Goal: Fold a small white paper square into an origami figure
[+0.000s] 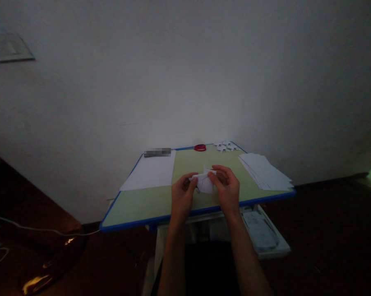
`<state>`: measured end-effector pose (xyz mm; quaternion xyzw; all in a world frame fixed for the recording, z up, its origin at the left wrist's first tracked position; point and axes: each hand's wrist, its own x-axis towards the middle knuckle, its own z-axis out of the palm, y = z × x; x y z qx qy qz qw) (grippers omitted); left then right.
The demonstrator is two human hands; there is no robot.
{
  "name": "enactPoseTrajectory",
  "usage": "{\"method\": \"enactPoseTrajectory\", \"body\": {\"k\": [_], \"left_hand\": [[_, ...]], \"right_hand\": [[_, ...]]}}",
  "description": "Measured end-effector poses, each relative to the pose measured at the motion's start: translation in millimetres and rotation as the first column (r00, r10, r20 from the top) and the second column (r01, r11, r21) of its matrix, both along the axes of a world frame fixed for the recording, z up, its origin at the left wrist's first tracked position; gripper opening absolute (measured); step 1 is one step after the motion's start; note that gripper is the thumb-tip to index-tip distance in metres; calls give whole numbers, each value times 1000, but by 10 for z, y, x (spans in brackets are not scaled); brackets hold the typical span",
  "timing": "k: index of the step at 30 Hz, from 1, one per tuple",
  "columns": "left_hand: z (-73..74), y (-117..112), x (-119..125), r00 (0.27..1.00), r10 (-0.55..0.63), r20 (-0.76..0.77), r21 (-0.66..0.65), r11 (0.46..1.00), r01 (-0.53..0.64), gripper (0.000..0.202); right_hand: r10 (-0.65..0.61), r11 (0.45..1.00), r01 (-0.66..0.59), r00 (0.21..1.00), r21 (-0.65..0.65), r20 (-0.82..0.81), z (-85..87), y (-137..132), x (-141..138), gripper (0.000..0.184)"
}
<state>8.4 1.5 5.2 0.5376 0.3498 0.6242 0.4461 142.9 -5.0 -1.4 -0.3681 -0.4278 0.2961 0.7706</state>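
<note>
Folded paper in both hands, above the near part of the table; we judge this piece partly worked.
Nearest us, the left hand and right hand pinch the folded paper from either side, thumbs toward us, fingers narrowed on its edges; we cannot make out every crease. Beneath it lies the pale green table, edged in blue. Farther out, a stack of loose sheets lies flat at right, which we take as unworked stock; a large white sheet lies at left. At the far edge we note red-handled scissors and, right of them, a cluster of small spiky paper pieces, which we count as probably finished.
</note>
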Motion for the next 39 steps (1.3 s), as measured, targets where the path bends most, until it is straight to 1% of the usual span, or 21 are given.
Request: {"method": "enactPoseTrajectory", "body": {"k": [9, 19, 21, 26, 30, 33, 39], "left_hand": [[-9, 17, -4, 999, 30, -39, 41, 999, -28, 28], [-24, 33, -18, 995, 58, -87, 56, 997, -53, 25], [-21, 33, -13, 996, 51, -69, 49, 998, -47, 26], [13, 9, 11, 999, 10, 31, -16, 1000, -10, 30], [32, -11, 17, 998, 11, 55, -25, 1000, -9, 27], [48, -29, 15, 999, 34, 37, -6, 999, -33, 25], [55, -49, -10, 993, 109, -54, 52, 993, -106, 23]], "right_hand": [[22, 1000, -22, 1000, -2, -15, 14, -6, -14, 29], [12, 1000, -12, 1000, -2, -21, 16, -13, -22, 29], [9, 1000, -9, 1000, 1, -19, 17, -15, -21, 28], [9, 1000, -8, 999, 12, -37, 9, -10, -18, 27], [12, 1000, -11, 999, 9, -32, -5, 0, -12, 29], [10, 1000, -10, 1000, 1, -23, -3, 0, -11, 29], [11, 1000, -11, 1000, -2, -14, 18, -19, -25, 29]]}}
